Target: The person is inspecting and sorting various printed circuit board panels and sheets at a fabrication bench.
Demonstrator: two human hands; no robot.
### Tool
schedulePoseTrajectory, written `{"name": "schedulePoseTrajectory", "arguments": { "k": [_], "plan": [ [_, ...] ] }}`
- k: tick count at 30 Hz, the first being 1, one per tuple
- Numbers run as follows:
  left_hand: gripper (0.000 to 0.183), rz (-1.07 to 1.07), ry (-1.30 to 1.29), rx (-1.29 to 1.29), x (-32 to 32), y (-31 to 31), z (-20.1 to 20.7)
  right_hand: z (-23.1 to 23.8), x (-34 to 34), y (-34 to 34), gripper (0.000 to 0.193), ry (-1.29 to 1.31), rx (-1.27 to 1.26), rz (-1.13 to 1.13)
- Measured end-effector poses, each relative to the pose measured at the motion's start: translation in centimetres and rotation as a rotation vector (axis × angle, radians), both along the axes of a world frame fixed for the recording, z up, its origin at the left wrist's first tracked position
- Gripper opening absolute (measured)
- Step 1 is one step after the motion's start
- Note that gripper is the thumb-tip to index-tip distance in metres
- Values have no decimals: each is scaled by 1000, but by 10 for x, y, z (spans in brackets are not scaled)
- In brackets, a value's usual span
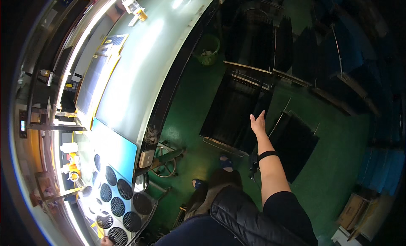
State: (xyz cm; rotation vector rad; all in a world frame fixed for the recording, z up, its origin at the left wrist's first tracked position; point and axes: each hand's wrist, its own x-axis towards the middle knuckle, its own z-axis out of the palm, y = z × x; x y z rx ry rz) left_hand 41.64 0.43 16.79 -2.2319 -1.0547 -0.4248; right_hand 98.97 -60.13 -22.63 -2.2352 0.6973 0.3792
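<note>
My right hand (258,122) reaches out over the floor with thumb and fingers apart and nothing in it. Beneath and ahead of it stands a dark rack (230,106) with a pale front rail; the hand looks apart from it. At the lower left edge only a small part of my left hand (106,241) shows, beside a pale sheet with round dark patches (118,206). Its fingers are mostly cut off by the picture edge, so their grip is hidden. A plain light blue sheet (114,144) lies on the bench just beyond the patterned one.
A long glossy bench (148,68) runs along the left under bright tube lamps, with a bottle (134,7) at its far end. More dark racks (296,148) stand on the green floor. A wheeled stool (164,162) and a green bin (208,54) sit beside the bench.
</note>
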Motion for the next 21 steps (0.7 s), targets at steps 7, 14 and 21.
{"name": "schedulePoseTrajectory", "arguments": {
  "k": [7, 14, 21],
  "plan": [
    [38, -78, 100, 83, -46, -56, 5, 18, -65, 70, 35, -384, 51, 180],
    [39, -273, -212, -455, 25, -109, -139, 78, -137, 163, 50, 510, 970, 512],
    [30, -435, -119, -687, -23, -138, -203, 159, -147, 301, 64, 734, 1182, 657]
  ]
}}
